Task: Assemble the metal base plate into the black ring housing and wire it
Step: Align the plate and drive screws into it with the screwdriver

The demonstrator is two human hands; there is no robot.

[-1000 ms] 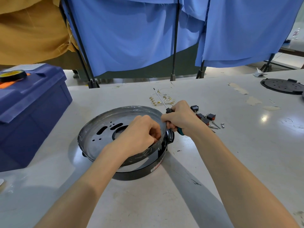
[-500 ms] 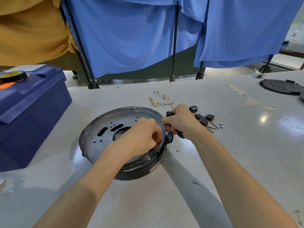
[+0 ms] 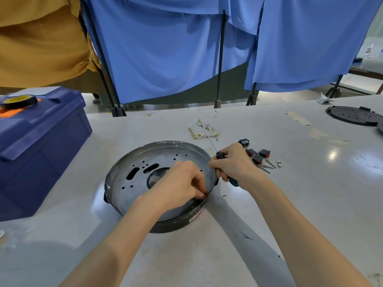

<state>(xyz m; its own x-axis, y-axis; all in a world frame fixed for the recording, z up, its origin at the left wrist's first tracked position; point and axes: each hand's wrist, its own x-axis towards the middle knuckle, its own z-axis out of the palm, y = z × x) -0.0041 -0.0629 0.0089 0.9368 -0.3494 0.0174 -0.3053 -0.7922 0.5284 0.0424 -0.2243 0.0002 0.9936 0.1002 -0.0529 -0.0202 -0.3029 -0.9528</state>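
Note:
A round metal base plate (image 3: 145, 162) with slots and a centre hole sits inside the black ring housing (image 3: 178, 223) on the white table. My left hand (image 3: 182, 183) lies over the plate's right part, fingers curled at its inner rim; what they pinch is hidden. My right hand (image 3: 234, 164) grips a screwdriver (image 3: 209, 139) with a teal handle, shaft pointing away, and its fingertips touch the plate's right rim. Loose wires with gold terminals (image 3: 202, 131) lie behind the housing.
A blue toolbox (image 3: 39, 146) with a tape roll (image 3: 19, 100) on top stands at the left. Several rocker switches (image 3: 257, 155) and small screws (image 3: 269, 164) lie right of my right hand. A black round cover (image 3: 352, 116) sits far right. Blue cloth screens hang behind the table.
The plate has dropped lower and more level into the black ring. Both hands stayed at its right rim, the left one sliding slightly nearer along the edge.

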